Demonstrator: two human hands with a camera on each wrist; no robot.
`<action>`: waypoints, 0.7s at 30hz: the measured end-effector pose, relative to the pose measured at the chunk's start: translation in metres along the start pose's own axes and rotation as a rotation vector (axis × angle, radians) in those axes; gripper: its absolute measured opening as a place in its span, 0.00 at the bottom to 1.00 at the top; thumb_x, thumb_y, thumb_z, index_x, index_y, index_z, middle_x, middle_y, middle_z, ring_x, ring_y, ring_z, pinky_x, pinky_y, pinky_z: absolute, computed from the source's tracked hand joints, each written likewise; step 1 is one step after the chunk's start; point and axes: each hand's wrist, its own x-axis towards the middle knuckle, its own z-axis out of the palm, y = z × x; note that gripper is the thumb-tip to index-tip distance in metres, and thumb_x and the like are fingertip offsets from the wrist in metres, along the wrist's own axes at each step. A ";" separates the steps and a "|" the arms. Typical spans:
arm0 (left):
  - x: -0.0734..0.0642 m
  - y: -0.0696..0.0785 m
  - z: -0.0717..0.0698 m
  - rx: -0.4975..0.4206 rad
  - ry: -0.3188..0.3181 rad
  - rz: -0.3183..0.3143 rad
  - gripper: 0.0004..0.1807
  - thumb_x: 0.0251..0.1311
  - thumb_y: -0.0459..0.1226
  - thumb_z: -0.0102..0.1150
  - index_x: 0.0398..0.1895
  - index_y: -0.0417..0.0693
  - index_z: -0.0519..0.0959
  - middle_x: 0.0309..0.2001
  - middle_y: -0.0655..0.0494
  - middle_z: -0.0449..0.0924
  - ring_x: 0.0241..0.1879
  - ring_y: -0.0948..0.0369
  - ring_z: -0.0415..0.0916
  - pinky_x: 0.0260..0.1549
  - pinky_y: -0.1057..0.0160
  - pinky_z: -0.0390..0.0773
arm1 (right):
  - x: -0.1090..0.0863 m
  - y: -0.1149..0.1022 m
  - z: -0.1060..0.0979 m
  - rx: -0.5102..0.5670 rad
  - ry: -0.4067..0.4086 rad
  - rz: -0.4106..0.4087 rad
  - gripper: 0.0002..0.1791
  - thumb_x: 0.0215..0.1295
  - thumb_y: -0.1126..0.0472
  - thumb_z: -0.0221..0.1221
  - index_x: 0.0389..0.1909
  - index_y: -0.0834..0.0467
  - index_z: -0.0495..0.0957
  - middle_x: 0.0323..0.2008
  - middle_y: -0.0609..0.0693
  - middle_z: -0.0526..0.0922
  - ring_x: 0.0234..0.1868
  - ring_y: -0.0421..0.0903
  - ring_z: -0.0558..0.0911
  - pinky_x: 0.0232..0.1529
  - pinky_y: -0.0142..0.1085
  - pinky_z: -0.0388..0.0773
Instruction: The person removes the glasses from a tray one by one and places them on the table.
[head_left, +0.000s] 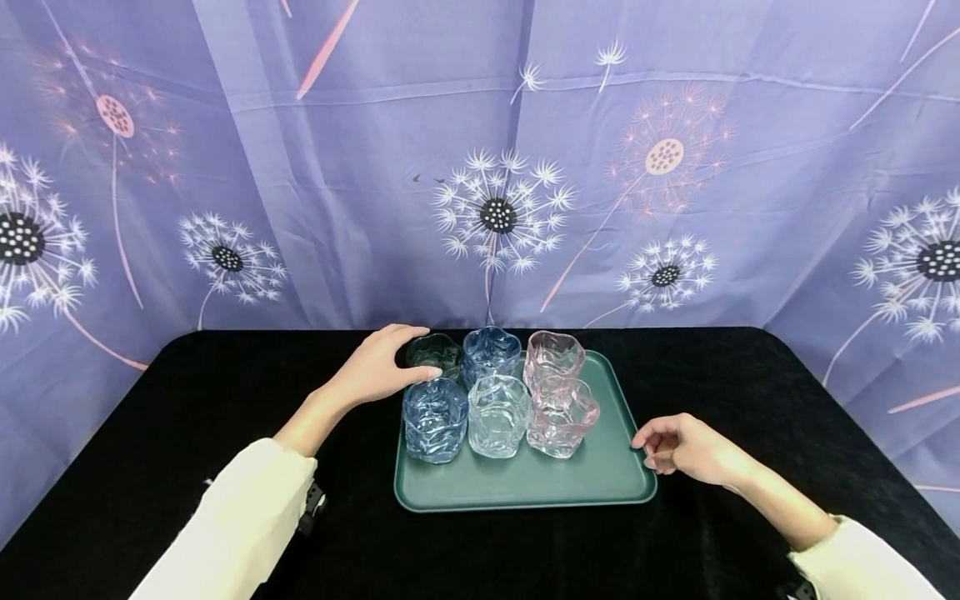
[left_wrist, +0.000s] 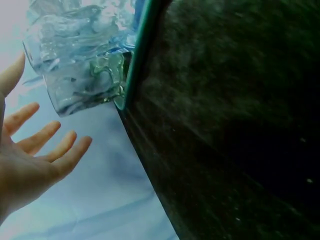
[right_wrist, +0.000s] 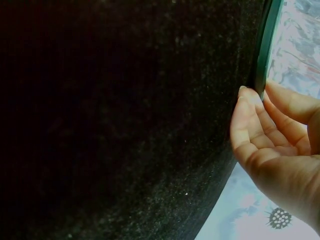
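Observation:
My left hand (head_left: 375, 367) is spread beside the dark grey glass (head_left: 437, 353) at the back left of a green tray (head_left: 525, 492). Its thumb reaches in front of that glass, over the blue glass (head_left: 435, 425) at the front left. In the left wrist view, the fingers (left_wrist: 65, 155) are apart and a gap separates them from the glasses. At the tray's right edge, my right hand (head_left: 697, 450) pinches the rim between thumb and curled fingers. Another blue glass (head_left: 491, 354), a clear glass (head_left: 498, 417) and two pink glasses, one behind (head_left: 553, 354) and one in front (head_left: 561, 421), stand upright on the tray.
The tray lies on a black-covered table (head_left: 480, 558) with rounded far corners. Close behind the table hangs a purple curtain (head_left: 390, 208) with a dandelion print. The back row of glasses stands near the table's far edge.

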 end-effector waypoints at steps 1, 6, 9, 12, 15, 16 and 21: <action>0.002 0.001 0.001 -0.005 -0.006 -0.005 0.36 0.51 0.51 0.63 0.61 0.42 0.68 0.58 0.43 0.67 0.59 0.47 0.61 0.55 0.47 0.62 | 0.000 0.000 0.000 0.004 0.000 -0.001 0.08 0.55 0.77 0.54 0.37 0.74 0.74 0.25 0.56 0.73 0.23 0.39 0.73 0.22 0.34 0.73; 0.011 0.008 0.005 -0.019 -0.041 -0.029 0.38 0.51 0.52 0.63 0.62 0.42 0.67 0.58 0.43 0.67 0.58 0.47 0.63 0.53 0.48 0.65 | -0.001 0.003 0.000 0.018 0.003 -0.010 0.08 0.54 0.78 0.54 0.37 0.74 0.74 0.25 0.56 0.73 0.23 0.39 0.72 0.22 0.33 0.72; 0.016 0.008 0.009 -0.016 -0.053 -0.050 0.40 0.49 0.54 0.63 0.62 0.42 0.66 0.57 0.41 0.67 0.57 0.47 0.64 0.52 0.48 0.66 | -0.001 0.004 0.001 0.016 0.002 -0.011 0.08 0.55 0.77 0.54 0.37 0.74 0.74 0.25 0.56 0.73 0.23 0.39 0.72 0.22 0.33 0.72; 0.020 0.007 0.013 -0.022 -0.066 -0.082 0.41 0.48 0.55 0.63 0.63 0.42 0.65 0.58 0.41 0.66 0.57 0.46 0.63 0.52 0.47 0.65 | 0.000 0.004 0.001 0.014 -0.001 -0.007 0.08 0.55 0.77 0.54 0.37 0.73 0.74 0.25 0.55 0.73 0.23 0.39 0.72 0.22 0.33 0.72; 0.022 0.006 0.015 -0.043 -0.085 -0.124 0.43 0.47 0.55 0.64 0.64 0.43 0.64 0.61 0.41 0.64 0.60 0.46 0.60 0.53 0.47 0.64 | 0.000 0.004 0.001 0.014 -0.006 -0.007 0.08 0.55 0.77 0.53 0.37 0.73 0.74 0.25 0.55 0.73 0.22 0.39 0.71 0.22 0.34 0.72; 0.023 0.006 0.015 -0.050 -0.089 -0.133 0.43 0.47 0.55 0.65 0.64 0.43 0.64 0.61 0.41 0.64 0.60 0.46 0.60 0.54 0.47 0.64 | 0.000 0.004 0.001 0.013 -0.007 -0.006 0.09 0.55 0.77 0.53 0.38 0.73 0.74 0.25 0.55 0.73 0.22 0.39 0.71 0.22 0.34 0.72; 0.025 0.006 0.015 -0.111 -0.113 -0.177 0.44 0.45 0.54 0.66 0.64 0.45 0.63 0.57 0.41 0.68 0.58 0.47 0.64 0.52 0.49 0.67 | 0.000 0.004 0.000 0.011 -0.008 -0.002 0.09 0.55 0.77 0.53 0.38 0.73 0.73 0.26 0.56 0.73 0.23 0.39 0.72 0.22 0.34 0.72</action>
